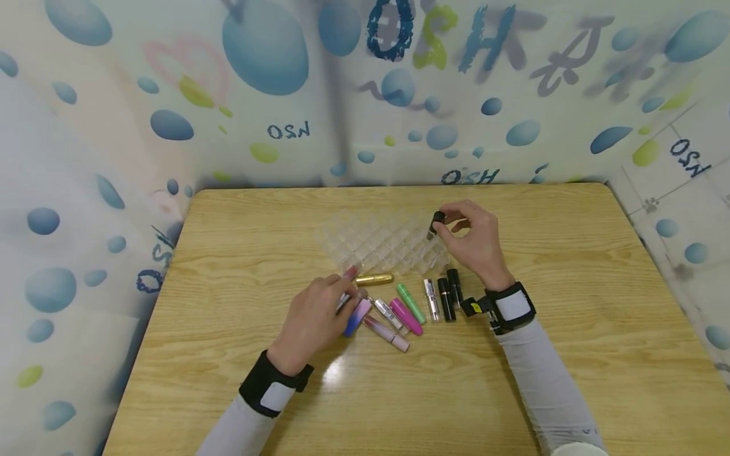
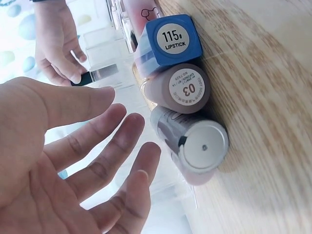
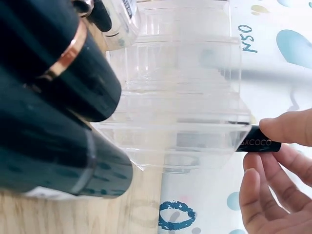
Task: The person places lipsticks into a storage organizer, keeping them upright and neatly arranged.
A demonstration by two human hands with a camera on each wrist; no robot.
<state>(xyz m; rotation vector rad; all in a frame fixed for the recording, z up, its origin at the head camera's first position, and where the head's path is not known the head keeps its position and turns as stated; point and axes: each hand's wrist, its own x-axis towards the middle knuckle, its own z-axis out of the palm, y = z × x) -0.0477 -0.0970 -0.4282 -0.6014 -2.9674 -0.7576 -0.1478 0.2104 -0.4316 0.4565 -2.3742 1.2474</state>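
Observation:
My right hand pinches a black lipstick tube by its cap, between thumb and fingers. The tube's lower end is at the right end of a clear divided organizer; in the right wrist view that part shows through the clear plastic walls. Over the left side of a row of lip products, my left hand hovers with relaxed fingers and holds nothing. Close to its fingertips lie a blue-ended lipstick, a mauve tube marked 03 and a silver-ended tube.
In front of the organizer lie a gold tube, a green tube, a magenta tube and a pink-and-clear tube. A silver tube and two black tubes lie nearer my right wrist. A patterned curtain hangs behind the wooden table.

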